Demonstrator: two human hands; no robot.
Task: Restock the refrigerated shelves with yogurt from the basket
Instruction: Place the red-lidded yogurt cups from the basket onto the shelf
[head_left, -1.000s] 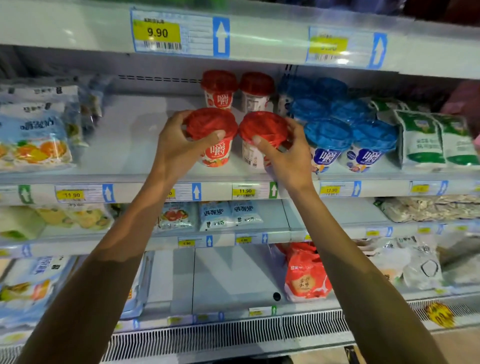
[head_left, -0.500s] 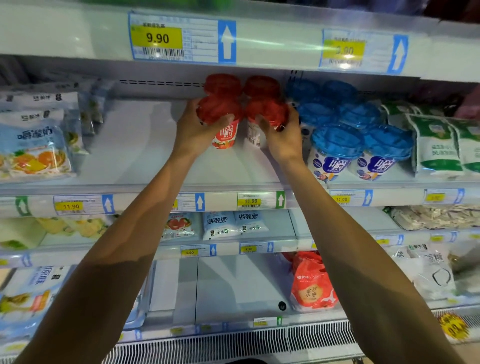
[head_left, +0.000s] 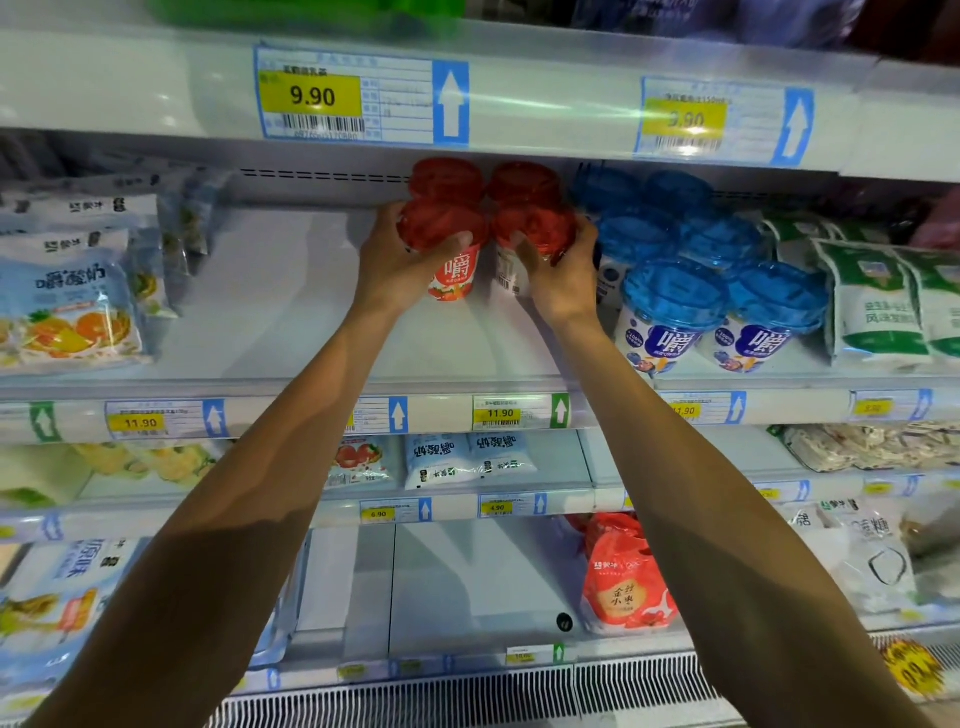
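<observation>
Yogurt cups with red lids fill both of the person's hands, deep on the second shelf (head_left: 291, 332) of the chiller. The left hand (head_left: 400, 265) is wrapped around one red-lidded cup (head_left: 441, 239), thumb across its front just under the lid, so that the white and red label shows below the thumb. The right hand (head_left: 561, 275) is closed on a second red-lidded cup (head_left: 530, 228) just beside the first, with a barcode facing outward. Whether the two cups' bases touch the shelf cannot be told. Directly behind them stand two more red-lidded cups (head_left: 447, 179), close against the held pair.

To the right of the red group is a cluster of blue-lidded cups (head_left: 675, 296), several rows deep, the nearest two at the front edge of the shelf. Further right are green and white pouches (head_left: 872, 306). At the left end of the same shelf lie pale blue bags with fruit pictures (head_left: 67, 312), well apart from the hands, with bare shelf between.

On the rail of the shelf above is a yellow price tag (head_left: 311, 96) reading 9.90. Lower shelves hold more bags, among them a red pouch (head_left: 623, 577).
</observation>
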